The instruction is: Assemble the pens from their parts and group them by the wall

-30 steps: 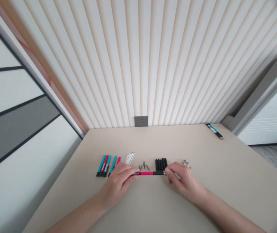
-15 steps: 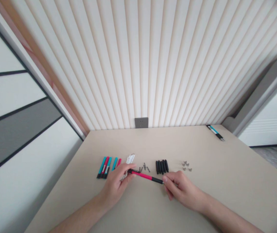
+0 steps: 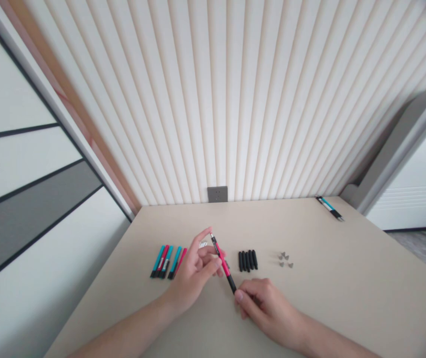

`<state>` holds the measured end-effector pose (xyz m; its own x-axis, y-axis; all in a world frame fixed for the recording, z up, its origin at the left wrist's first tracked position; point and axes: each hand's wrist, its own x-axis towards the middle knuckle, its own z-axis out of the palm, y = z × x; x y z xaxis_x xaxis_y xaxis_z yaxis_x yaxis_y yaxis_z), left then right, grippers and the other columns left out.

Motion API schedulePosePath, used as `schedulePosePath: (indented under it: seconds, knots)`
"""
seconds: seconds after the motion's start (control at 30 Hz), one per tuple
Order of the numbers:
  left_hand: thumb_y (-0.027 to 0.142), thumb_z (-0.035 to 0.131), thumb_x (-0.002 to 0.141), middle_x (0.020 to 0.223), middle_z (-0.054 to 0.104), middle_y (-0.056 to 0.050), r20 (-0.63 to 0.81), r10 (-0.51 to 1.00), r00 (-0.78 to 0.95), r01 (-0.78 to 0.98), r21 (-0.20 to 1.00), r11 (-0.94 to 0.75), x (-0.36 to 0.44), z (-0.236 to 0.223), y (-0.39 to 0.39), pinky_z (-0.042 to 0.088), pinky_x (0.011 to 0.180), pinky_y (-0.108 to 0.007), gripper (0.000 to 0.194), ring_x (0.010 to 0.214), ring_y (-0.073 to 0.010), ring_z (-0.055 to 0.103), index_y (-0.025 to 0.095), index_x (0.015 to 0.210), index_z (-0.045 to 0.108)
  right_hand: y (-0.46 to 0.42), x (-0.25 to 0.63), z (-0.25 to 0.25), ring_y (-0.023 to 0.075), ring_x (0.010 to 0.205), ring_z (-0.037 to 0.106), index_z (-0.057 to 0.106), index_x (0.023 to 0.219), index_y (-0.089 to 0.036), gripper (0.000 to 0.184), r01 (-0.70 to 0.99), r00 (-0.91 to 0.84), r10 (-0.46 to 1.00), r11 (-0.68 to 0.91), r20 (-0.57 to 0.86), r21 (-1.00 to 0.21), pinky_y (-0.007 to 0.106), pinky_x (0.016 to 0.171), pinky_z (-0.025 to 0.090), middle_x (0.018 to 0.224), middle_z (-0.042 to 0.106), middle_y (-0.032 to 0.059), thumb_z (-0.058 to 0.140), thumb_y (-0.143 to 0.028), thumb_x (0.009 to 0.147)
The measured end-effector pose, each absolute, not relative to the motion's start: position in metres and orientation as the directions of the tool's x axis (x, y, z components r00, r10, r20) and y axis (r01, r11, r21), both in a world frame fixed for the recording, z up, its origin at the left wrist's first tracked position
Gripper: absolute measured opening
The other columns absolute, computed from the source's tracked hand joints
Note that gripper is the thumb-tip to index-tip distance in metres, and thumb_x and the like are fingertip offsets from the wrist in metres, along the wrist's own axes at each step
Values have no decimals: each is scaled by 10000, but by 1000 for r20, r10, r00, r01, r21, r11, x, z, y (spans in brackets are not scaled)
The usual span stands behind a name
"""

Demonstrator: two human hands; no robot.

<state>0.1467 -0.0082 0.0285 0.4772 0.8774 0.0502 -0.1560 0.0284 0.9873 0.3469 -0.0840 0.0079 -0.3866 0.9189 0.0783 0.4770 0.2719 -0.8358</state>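
Observation:
A red and black pen (image 3: 223, 261) slants between my hands above the table, its silver-ended top up and its black grip down. Around its barrel my left hand (image 3: 194, 276) is closed, thumb against the red part, with the index finger stretched up to the top end. At the lower end, my right hand (image 3: 267, 303) pinches the tip between thumb and fingers; the tip itself is hidden. Behind the left hand lie white refills (image 3: 203, 244), mostly covered. Several black grips (image 3: 248, 260) lie in a row just beyond the right hand.
Blue and red pen barrels (image 3: 166, 262) lie in a row on the left of the table (image 3: 280, 223). Small silver tips (image 3: 285, 259) are scattered at right. Blue and black pens (image 3: 330, 208) lie near the back right corner. A dark wall socket (image 3: 217, 194) sits behind.
The pen has turned from nearly level to steeply slanted, its top end raised. My left index finger has moved up to that end, and my right hand has shifted down and left with the tip.

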Motion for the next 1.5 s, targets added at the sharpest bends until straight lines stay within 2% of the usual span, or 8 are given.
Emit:
schedulePosePath:
  seconds: [0.1, 0.23, 0.47, 0.6, 0.8, 1.2, 1.37, 1.5]
  knots:
    - [272, 655, 900, 1001, 636, -40, 51, 849, 527, -129, 991, 21, 160, 29, -7, 497, 755, -309, 728, 751, -127, 601, 278, 1478, 212, -83, 347, 6, 104, 570, 536, 579, 697, -180, 425, 484, -398, 913, 291, 88, -825, 200, 596, 388, 611, 597, -10, 363, -343, 1025]
    - [292, 601, 934, 983, 596, -25, 69, 844, 531, -148, 989, 12, 172, 16, -10, 481, 766, -287, 640, 768, -115, 582, 279, 1476, 260, -78, 350, 2, 103, 567, 532, 578, 675, -183, 463, 515, -390, 916, 298, 90, -804, 201, 601, 381, 610, 602, -7, 350, -374, 1030]
    - [293, 647, 901, 992, 586, -28, 25, 764, 644, -184, 975, 123, 170, 0, -20, 486, 740, -289, 669, 782, -125, 604, 283, 1466, 289, -70, 367, 3, 123, 581, 538, 600, 693, -179, 494, 546, -181, 978, 188, 104, -817, 222, 599, 384, 631, 612, 6, 346, -448, 1021]
    - [288, 667, 881, 924, 588, -13, 16, 766, 642, -181, 975, 131, 169, 5, -19, 467, 682, -248, 585, 716, -99, 567, 239, 1394, 389, -69, 373, 2, 130, 594, 563, 645, 756, -173, 474, 530, -124, 984, 177, 131, -830, 227, 611, 396, 645, 633, 10, 361, -448, 1017]
    - [304, 656, 880, 887, 594, -14, 31, 770, 638, -185, 976, 114, 167, 5, -17, 452, 605, -216, 492, 665, -89, 523, 215, 1320, 454, -70, 372, -2, 134, 607, 564, 641, 726, -173, 473, 562, -154, 978, 205, 142, -801, 230, 617, 393, 653, 640, 17, 371, -430, 1017]
    - [294, 662, 883, 910, 599, -31, 48, 789, 612, -198, 976, 94, 168, 9, -18, 468, 623, -231, 491, 684, -96, 542, 202, 1319, 457, -72, 365, 7, 130, 634, 545, 585, 722, -183, 459, 559, -298, 951, 247, 86, -792, 235, 638, 390, 662, 604, 3, 336, -412, 1031]
    - [308, 654, 891, 925, 597, -31, 51, 810, 585, -213, 972, 93, 169, 7, -18, 491, 642, -246, 555, 691, -104, 566, 219, 1371, 391, -74, 363, 8, 132, 669, 542, 567, 739, -189, 431, 546, -367, 924, 306, 107, -780, 239, 676, 388, 688, 599, 4, 337, -404, 1033]
    - [302, 653, 892, 896, 589, -14, 62, 814, 577, -228, 970, 87, 170, 6, -18, 491, 612, -234, 481, 681, -108, 568, 229, 1304, 417, -74, 362, 9, 127, 653, 518, 535, 710, -192, 441, 553, -397, 911, 333, 110, -764, 238, 676, 380, 671, 572, -1, 322, -395, 1037]
